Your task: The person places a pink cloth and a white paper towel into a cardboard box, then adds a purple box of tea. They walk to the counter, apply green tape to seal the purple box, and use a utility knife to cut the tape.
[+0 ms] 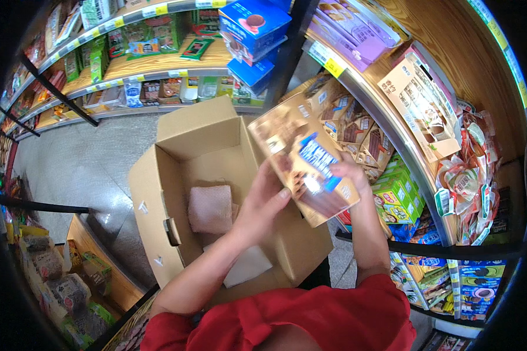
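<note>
Both my hands hold a brown printed snack box (pixel 305 160) with a blue label, tilted above the right side of an open cardboard carton. My left hand (pixel 263 206) grips its lower left edge, thumb on the front face. Along the right edge, my right hand (pixel 353 175) has its thumb on the blue label. Below, the carton (pixel 213 158) stands with its flaps spread. Inside it lie a pinkish cloth or wrap bundle (pixel 211 208) and a flat white piece (pixel 248 265), partly hidden by my left forearm.
Similar brown boxes (pixel 351 127) fill a lower shelf at the right, near green boxes (pixel 397 191). Above them, a shelf holds a beige display box (pixel 421 105) and wrapped packets (pixel 465 175). Blue boxes (pixel 254 26) stand at a black post. Left are grey floor tiles (pixel 101 149).
</note>
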The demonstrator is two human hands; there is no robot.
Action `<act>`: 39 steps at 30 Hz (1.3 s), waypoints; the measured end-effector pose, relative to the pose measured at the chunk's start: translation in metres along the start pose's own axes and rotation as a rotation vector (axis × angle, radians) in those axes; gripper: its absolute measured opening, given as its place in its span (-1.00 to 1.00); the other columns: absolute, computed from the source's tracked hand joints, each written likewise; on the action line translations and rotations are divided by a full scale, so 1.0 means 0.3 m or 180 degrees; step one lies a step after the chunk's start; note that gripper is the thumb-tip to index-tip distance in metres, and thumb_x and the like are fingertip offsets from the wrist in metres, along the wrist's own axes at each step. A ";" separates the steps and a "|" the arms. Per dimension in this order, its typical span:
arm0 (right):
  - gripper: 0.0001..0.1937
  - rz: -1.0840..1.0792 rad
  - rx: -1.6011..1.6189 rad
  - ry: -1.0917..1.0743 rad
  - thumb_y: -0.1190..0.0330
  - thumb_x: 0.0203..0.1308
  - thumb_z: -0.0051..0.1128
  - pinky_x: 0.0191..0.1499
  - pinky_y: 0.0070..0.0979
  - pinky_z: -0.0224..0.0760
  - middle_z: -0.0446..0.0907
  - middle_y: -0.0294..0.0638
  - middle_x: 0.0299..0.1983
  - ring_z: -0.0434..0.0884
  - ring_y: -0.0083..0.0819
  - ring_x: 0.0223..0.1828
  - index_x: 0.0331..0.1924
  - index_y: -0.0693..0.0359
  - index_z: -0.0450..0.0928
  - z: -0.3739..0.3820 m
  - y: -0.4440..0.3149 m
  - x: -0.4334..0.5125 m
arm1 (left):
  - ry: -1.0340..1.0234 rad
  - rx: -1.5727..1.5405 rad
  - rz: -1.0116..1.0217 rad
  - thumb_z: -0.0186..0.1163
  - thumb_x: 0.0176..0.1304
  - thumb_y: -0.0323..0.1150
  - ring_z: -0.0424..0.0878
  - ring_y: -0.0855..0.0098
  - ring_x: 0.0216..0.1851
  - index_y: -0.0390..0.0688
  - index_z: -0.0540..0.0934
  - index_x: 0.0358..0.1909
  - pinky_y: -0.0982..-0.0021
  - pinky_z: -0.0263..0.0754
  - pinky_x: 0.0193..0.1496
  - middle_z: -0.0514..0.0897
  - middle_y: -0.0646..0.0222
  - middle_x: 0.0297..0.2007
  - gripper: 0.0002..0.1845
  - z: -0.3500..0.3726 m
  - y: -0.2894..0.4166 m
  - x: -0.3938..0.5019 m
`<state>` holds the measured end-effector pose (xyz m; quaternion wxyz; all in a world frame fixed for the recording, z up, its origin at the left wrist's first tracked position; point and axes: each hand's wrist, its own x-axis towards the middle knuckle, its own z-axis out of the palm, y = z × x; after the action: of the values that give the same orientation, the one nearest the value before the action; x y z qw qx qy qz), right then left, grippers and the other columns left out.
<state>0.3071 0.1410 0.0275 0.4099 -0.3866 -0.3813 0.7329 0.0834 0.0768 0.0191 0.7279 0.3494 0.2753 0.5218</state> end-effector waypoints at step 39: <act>-0.46 -0.0049 0.0678 0.0559 0.20 0.12 0.21 0.07 -0.41 0.46 0.58 -0.08 -0.05 0.58 -0.35 -0.04 0.11 0.39 0.42 0.065 0.055 -0.075 | 0.0242 0.0048 -0.0425 0.06 0.28 -0.61 0.25 0.27 0.35 -0.22 -0.21 0.48 0.33 0.26 0.32 0.16 0.08 0.38 -0.16 -0.014 0.013 -0.007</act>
<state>0.2930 0.1100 0.0267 0.4860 -0.4007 -0.2670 0.7294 0.0773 0.0765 0.0197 0.7474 0.3158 0.3294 0.4829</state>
